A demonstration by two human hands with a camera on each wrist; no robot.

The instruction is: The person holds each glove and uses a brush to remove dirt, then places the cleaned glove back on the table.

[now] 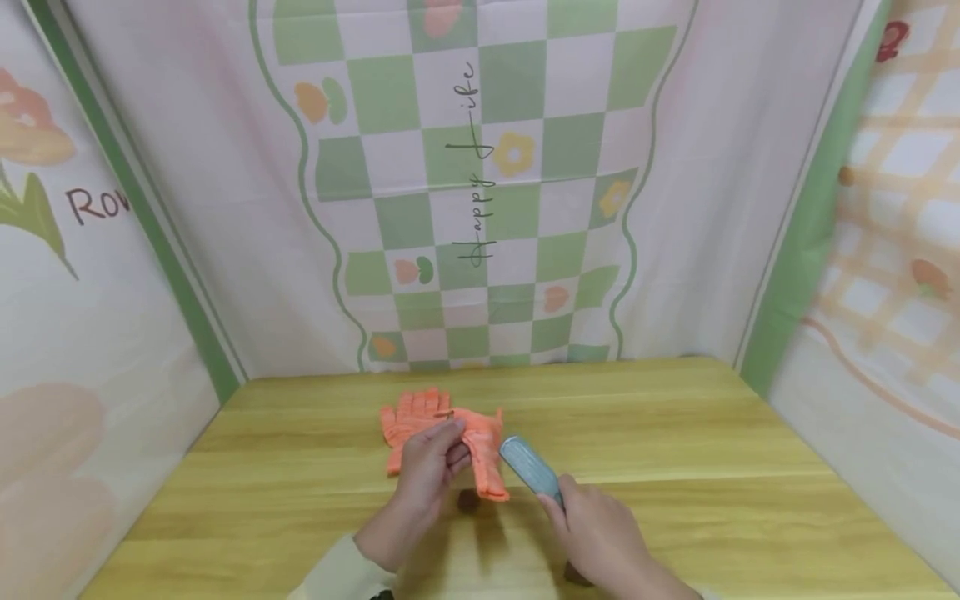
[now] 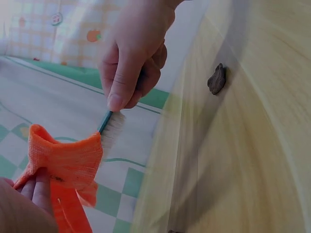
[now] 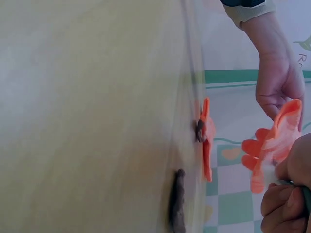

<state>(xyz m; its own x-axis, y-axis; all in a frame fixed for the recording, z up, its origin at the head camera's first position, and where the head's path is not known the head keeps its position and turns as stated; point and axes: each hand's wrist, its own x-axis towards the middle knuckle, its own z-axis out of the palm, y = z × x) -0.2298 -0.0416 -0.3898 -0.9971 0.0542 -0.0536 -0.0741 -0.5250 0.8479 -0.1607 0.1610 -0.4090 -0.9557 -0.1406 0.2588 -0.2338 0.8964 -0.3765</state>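
Note:
My left hand (image 1: pixel 431 467) pinches an orange knit glove (image 1: pixel 486 454) and holds it above the table. In the left wrist view, a small dark spot shows on that glove (image 2: pixel 65 165) below its open cuff. My right hand (image 1: pixel 603 533) grips a brush (image 1: pixel 531 467) with a teal back. Its pale bristles (image 2: pixel 112 128) are beside the glove's cuff edge; whether they touch cannot be told. A second orange glove (image 1: pixel 412 408) lies flat on the table behind my left hand, partly hidden by it.
The wood-grain table (image 1: pixel 675 433) carries a dark brown lump (image 1: pixel 468 500) beneath the held glove. Another dark piece (image 1: pixel 576 574) lies under my right hand, mostly hidden in the head view. Patterned curtains (image 1: pixel 517 208) hang behind the table and at both sides.

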